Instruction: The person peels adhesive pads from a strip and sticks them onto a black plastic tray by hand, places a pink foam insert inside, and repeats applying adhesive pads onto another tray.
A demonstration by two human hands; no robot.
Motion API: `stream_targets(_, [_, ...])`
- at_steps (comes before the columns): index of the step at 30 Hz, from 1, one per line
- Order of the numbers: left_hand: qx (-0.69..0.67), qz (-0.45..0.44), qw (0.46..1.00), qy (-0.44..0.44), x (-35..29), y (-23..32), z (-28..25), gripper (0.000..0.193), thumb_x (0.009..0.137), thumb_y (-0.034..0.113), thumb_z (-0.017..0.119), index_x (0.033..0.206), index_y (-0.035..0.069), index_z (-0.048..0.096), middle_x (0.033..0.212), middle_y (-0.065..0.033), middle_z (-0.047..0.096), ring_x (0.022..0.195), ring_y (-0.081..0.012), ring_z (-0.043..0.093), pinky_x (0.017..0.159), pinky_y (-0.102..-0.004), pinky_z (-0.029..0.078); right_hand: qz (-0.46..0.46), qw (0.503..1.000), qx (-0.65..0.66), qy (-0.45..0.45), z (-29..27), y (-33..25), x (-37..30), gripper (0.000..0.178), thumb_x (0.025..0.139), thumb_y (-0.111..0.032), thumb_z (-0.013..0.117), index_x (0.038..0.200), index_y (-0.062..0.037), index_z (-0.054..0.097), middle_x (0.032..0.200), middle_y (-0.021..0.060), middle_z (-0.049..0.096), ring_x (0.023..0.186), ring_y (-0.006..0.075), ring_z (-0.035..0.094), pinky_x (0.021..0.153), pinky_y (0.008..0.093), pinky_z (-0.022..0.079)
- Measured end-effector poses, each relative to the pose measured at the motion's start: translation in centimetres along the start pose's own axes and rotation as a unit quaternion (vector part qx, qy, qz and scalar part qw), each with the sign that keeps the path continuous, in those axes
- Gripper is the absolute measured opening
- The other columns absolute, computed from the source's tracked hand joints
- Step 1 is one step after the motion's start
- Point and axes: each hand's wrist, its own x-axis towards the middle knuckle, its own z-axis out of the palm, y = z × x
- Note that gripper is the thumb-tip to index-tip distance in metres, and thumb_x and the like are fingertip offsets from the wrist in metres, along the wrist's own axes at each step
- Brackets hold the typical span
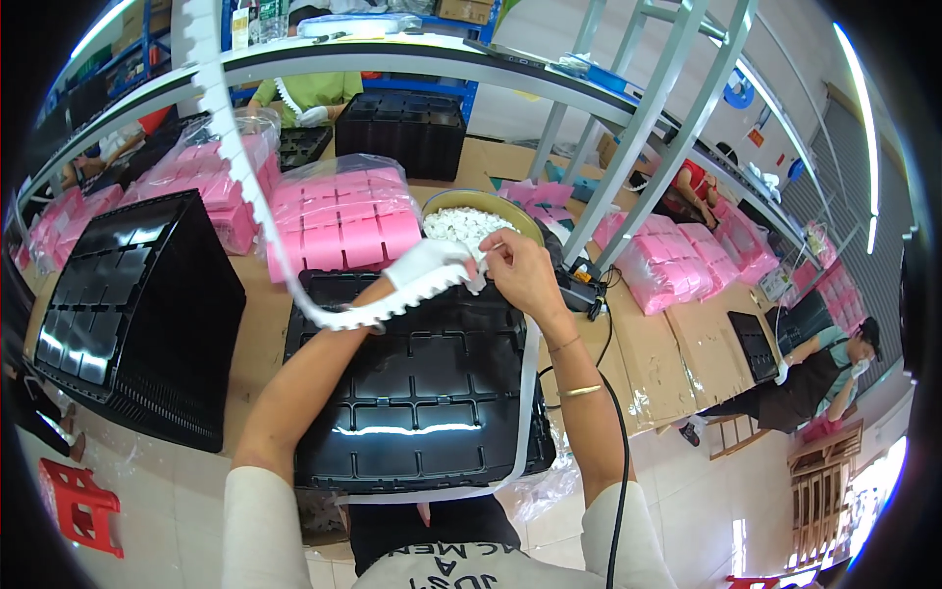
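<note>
A white toothed strip point(245, 182) hangs from the upper left and curves round to my hands. My left hand point(432, 263), in a white glove, closes on it near its end. Close beside it, my bare right hand point(518, 267) is in a pinch; a small white piece shows below its fingertips, but I cannot tell exactly what they grip. Both hands are above the far edge of a stack of black plastic trays point(422, 368). A pale flat band point(528, 393) runs along the stack's right side and near edge. Just beyond my hands is a round bowl point(530, 228) of small white pieces point(459, 224).
Pink sheets in clear plastic point(343, 211) lie beyond the trays, with more packs point(672, 260) at right. A tall black tray stack point(147, 324) stands left. A black cable point(623, 442) passes my right arm. Metal uprights point(638, 118) rise at right. Co-workers point(329, 93) sit around.
</note>
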Motion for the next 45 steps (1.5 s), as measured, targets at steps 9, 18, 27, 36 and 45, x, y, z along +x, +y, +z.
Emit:
stream_targets(9, [-0.209,0.182,0.926,0.258,-24.5,10.2,6.3,0.02,0.088,0.001,0.071,0.099,0.003,0.053,0.088,-0.0109,0.065,0.09,-0.0242,0.069,0.095,-0.0471,0.057,0.025,0.782,0.541,-0.309,-1.9,-8.9,-11.3,0.032,0.105,-0.015,0.052,0.132,0.0007,0.054,0.124,0.0118,0.064,0.117,0.0166,0.059,0.098,0.0323,0.049])
stream_targets(18, [-0.07,0.138,0.796,0.585,-43.4,12.0,12.3,0.02,0.09,0.004,0.067,0.107,-0.002,0.059,0.093,-0.01,0.065,0.1,-0.0301,0.07,0.092,-0.0452,0.06,0.021,0.674,0.645,-0.359,12.0,-17.3,-25.0,0.038,0.094,0.004,0.06,0.131,0.0023,0.053,0.128,0.0105,0.06,0.119,0.0172,0.058,0.108,0.0314,0.044])
stream_targets(27, [-0.016,0.048,0.696,0.716,-57.6,9.8,12.1,0.016,0.091,-0.003,0.064,0.106,-0.005,0.062,0.1,-0.0161,0.069,0.09,-0.0284,0.073,0.086,-0.0395,0.063,0.024,0.659,0.583,-0.475,19.4,-21.6,-34.0,0.029,0.096,-0.005,0.067,0.123,0.0017,0.06,0.109,0.004,0.068,0.1,0.009,0.063,0.092,0.0234,0.052])
stream_targets(36, [0.088,-0.05,0.67,0.735,-62.2,3.1,9.8,0.017,0.089,0.0,0.062,0.104,-0.006,0.067,0.092,-0.0099,0.071,0.082,-0.0164,0.071,0.075,-0.0295,0.059,-0.058,0.734,0.45,-0.506,22.0,-20.2,-33.5,0.027,0.094,0.001,0.064,0.121,0.0015,0.062,0.107,0.0056,0.069,0.097,0.0099,0.066,0.087,0.0251,0.055])
stream_targets(45, [0.288,-0.2,0.605,0.715,-60.7,-3.4,6.7,0.022,0.091,0.01,0.062,0.101,-0.009,0.067,0.084,-0.014,0.071,0.078,-0.015,0.069,0.071,-0.0314,0.056,-0.276,0.819,0.284,-0.416,14.7,-19.5,-25.0,0.023,0.093,-0.003,0.066,0.115,0.0013,0.067,0.108,0.0091,0.071,0.095,0.0135,0.068,0.085,0.027,0.056])
